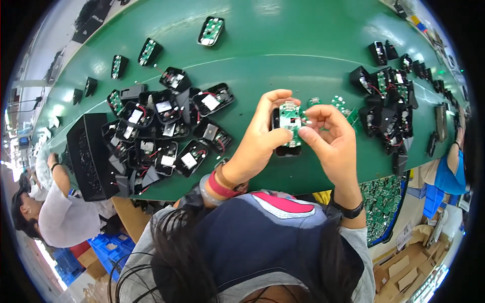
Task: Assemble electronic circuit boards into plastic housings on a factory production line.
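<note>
In front of me, my left hand (263, 135) is closed around a black plastic housing (288, 151), its thumb pressing on the green circuit board (291, 112) that lies in the opening. My right hand (331, 141) is at the board's right edge, thumb and fingers pinched together. A bit of red shows beside its fingertips, but what they hold is too small to make out. Just beyond the right hand, several small green boards (339, 104) lie loose on the table.
Black housings with wires (164, 109) crowd the green table (283, 38) on the left, beside a black bin (91, 156). Another housing cluster (389, 101) stands right. A crate of circuit boards (381, 207) sits below the right edge. Other people (65, 217) are at both sides.
</note>
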Available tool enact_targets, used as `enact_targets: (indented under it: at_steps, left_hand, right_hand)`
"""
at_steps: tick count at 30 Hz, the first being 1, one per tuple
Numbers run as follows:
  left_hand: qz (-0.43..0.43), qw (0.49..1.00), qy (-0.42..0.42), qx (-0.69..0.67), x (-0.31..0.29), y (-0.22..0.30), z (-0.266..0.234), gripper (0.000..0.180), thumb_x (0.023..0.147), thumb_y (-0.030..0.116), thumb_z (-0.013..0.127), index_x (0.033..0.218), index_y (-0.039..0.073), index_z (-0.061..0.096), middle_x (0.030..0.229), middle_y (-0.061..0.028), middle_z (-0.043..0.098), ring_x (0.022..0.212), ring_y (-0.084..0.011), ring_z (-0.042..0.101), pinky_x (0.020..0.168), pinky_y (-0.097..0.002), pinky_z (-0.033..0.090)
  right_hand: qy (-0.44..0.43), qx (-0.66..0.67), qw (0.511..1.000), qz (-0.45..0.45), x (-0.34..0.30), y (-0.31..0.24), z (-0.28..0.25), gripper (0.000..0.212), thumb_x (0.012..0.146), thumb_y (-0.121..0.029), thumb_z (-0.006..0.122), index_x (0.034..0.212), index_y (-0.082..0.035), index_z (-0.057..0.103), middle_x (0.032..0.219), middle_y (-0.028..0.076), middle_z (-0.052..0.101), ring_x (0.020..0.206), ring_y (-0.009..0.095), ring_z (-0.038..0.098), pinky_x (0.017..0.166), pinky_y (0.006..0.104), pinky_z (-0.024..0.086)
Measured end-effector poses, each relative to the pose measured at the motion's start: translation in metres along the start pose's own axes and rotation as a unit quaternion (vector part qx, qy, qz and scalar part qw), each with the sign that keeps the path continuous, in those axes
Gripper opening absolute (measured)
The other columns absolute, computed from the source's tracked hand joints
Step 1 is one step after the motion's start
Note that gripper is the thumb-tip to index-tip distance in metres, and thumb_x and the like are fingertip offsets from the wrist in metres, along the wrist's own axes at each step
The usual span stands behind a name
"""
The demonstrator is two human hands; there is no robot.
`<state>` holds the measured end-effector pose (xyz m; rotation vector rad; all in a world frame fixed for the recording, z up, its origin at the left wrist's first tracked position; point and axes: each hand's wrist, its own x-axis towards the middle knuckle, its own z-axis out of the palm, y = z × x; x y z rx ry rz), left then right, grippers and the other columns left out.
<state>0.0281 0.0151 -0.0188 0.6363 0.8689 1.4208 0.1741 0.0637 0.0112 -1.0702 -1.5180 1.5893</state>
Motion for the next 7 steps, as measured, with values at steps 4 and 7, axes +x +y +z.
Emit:
enact_targets:
  at_steps: [4, 7]
  left_hand:
    - [-0.052, 0.998, -0.011, -0.046, -0.002, 0.003, 0.000, 0.064, 0.073, 0.004, 0.053, 0.133, 0.004, 0.030, 0.122, -0.0098, 0.045, 0.107, -0.0160, 0.050, 0.094, -0.0282, 0.040]
    - [-0.132, 0.990, -0.024, -0.036, -0.004, 0.009, 0.002, 0.065, 0.075, 0.006, 0.053, 0.135, 0.008, 0.028, 0.124, -0.0090, 0.043, 0.113, -0.0158, 0.047, 0.097, -0.0281, 0.038]
  right_hand:
    - [-0.067, -0.117, 0.988, -0.070, 0.007, 0.002, -0.001, 0.011, 0.081, 0.003, 0.063, 0.091, 0.000, 0.066, 0.089, 0.005, 0.059, 0.077, 0.009, 0.057, 0.069, 0.0207, 0.046]
    - [-0.047, -0.236, 0.958, -0.156, 0.015, -0.001, 0.005, 0.012, 0.082, 0.002, 0.063, 0.092, -0.004, 0.066, 0.088, 0.004, 0.059, 0.078, 0.011, 0.059, 0.068, 0.0181, 0.046]
